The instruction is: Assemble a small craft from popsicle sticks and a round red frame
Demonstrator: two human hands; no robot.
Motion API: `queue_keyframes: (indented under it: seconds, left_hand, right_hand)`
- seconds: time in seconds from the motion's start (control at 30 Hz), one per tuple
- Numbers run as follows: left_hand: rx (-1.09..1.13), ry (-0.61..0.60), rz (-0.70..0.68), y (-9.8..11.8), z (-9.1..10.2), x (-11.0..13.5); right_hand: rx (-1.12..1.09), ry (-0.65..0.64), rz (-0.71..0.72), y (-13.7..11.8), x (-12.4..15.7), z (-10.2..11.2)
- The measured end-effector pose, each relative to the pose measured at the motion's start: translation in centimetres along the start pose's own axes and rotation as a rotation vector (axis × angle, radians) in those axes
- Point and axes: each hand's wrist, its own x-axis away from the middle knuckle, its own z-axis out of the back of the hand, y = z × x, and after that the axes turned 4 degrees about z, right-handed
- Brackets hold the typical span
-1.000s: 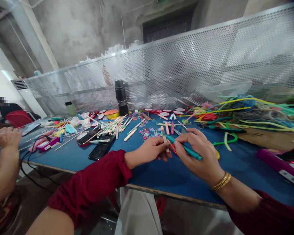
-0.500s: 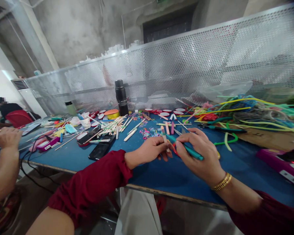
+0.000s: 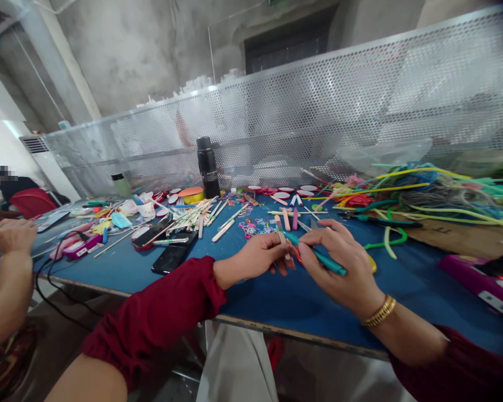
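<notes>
My left hand (image 3: 262, 254) pinches a small flat wooden stick (image 3: 281, 234) upright between thumb and fingers, just above the blue table. In my right hand (image 3: 350, 265) a teal pen (image 3: 330, 263) is gripped like a writing tool, its front end pointing at the stick. Whether the tip touches the wood is too small to tell. Part of a red thing shows between the hands, and a yellow piece (image 3: 373, 264) peeks out beside my right hand. Just beyond lie a pink stick (image 3: 295, 219) and small coloured loops (image 3: 255, 227).
Left of my hands lie a black phone (image 3: 171, 261) and a pile of wooden sticks (image 3: 195, 216). A black bottle (image 3: 209, 170) stands before the perforated metal screen (image 3: 310, 111). Coloured strands (image 3: 427, 192) and a purple device (image 3: 478, 285) lie right. A co-worker's hand (image 3: 14, 237) is far left.
My right hand and the teal pen have shifted very slightly to the left. My left hand keeps the wooden stick in nearly the same place.
</notes>
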Motion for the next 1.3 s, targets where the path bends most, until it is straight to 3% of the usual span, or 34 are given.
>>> queue_keyframes:
  seconds: [1.3]
  left_hand:
    - [-0.034,0.014,0.029,0.16,-0.09,0.06]
  right_hand:
    - [-0.033,0.002,0.002,-0.32,-0.26,0.02]
